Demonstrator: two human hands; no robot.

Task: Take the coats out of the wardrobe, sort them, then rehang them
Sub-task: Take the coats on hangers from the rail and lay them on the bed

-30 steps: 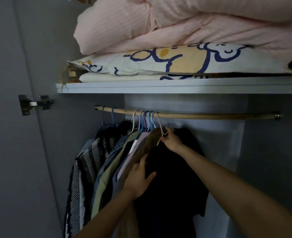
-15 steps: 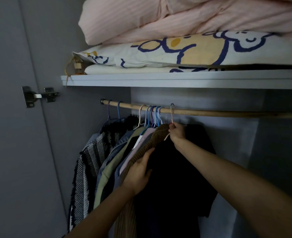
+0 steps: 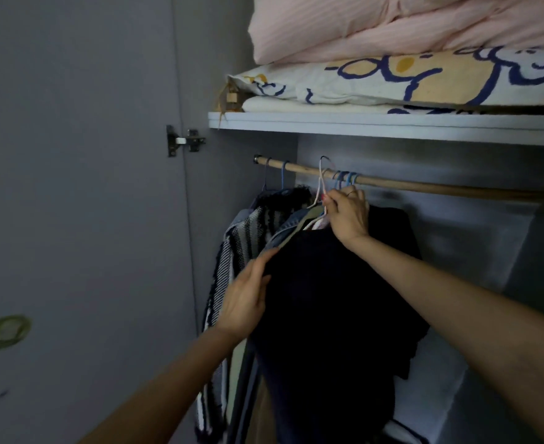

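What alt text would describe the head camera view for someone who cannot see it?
A person's right hand pinches hanger hooks at a wooden rail while the left hand rests on a dark coat. Folded bedding sits on the shelf above.

A home bedroom, seen at an open wardrobe [image 3: 424, 129]. A wooden rail [image 3: 424, 185] carries everyday clothes [image 3: 296, 238] on thin hangers [image 3: 346, 179], packed together at its left end. The shelf above holds folded pink bedding [image 3: 376, 24] and a cartoon-print pillow [image 3: 424, 81]. The grey door [image 3: 81, 187] stands open on a metal hinge [image 3: 184, 141].
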